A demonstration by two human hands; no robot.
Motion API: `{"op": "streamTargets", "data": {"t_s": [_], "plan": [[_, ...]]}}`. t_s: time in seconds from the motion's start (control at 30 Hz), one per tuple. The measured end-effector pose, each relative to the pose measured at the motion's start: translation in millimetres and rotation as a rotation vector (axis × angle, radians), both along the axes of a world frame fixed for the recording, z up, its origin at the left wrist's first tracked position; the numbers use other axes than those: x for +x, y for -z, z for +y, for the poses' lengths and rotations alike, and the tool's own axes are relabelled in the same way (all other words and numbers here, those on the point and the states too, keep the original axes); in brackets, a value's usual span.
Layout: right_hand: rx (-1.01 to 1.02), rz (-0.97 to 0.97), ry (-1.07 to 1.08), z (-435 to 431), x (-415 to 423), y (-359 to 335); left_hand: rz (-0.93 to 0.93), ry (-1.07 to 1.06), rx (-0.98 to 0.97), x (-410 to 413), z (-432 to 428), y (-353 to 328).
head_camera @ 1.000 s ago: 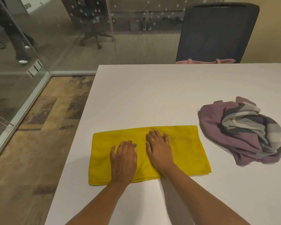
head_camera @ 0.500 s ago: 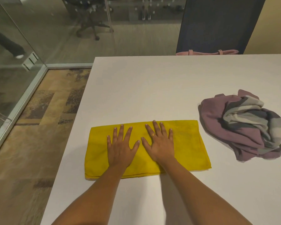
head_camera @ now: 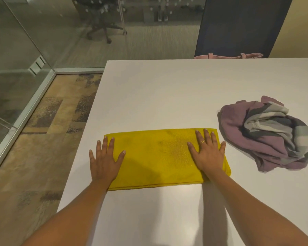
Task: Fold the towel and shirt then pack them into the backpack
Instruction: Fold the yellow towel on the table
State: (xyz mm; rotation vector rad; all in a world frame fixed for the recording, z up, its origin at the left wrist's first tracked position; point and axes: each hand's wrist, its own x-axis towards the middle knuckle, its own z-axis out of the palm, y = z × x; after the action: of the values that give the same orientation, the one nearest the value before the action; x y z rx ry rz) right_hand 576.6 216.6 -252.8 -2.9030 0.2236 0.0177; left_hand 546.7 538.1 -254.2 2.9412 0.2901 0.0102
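Observation:
A yellow towel (head_camera: 156,157), folded into a long rectangle, lies flat on the white table (head_camera: 167,95) near its front left. My left hand (head_camera: 104,159) presses flat on the towel's left end, fingers spread, partly over the table. On the towel's right end my right hand (head_camera: 207,151) lies flat with straight fingers. A crumpled purple and grey striped shirt (head_camera: 267,134) sits on the table just right of the towel. A pink bag's top edge (head_camera: 228,56) shows behind the table's far edge.
A dark office chair (head_camera: 242,25) stands behind the far edge of the table. The table's left edge drops to patterned carpet (head_camera: 43,139), with a glass wall (head_camera: 16,50) beyond it.
Both hands slid apart from the towel's middle to its two ends, smoothing it flat. Their fingers spread and straightened. The shirt stayed in place.

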Motion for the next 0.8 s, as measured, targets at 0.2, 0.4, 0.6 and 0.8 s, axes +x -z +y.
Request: {"op": "streamTargets", "data": {"t_s": [0.2,0.4,0.6,0.8], "plan": [[0.021,-0.049,-0.018,19,-22,-7,-0.035,0.033,-0.005,-15,-22,-3],[0.008,0.004,0.031,-5,-46,0,0.032,-0.033,-0.052,-43,-15,1],[0.179,-0.149,0.169,-31,-63,-7,0.053,0.011,-0.050,-59,-13,-2],[0.101,-0.092,0.337,-33,-80,-24,0.012,0.071,-0.069,-80,-32,-6]]}}
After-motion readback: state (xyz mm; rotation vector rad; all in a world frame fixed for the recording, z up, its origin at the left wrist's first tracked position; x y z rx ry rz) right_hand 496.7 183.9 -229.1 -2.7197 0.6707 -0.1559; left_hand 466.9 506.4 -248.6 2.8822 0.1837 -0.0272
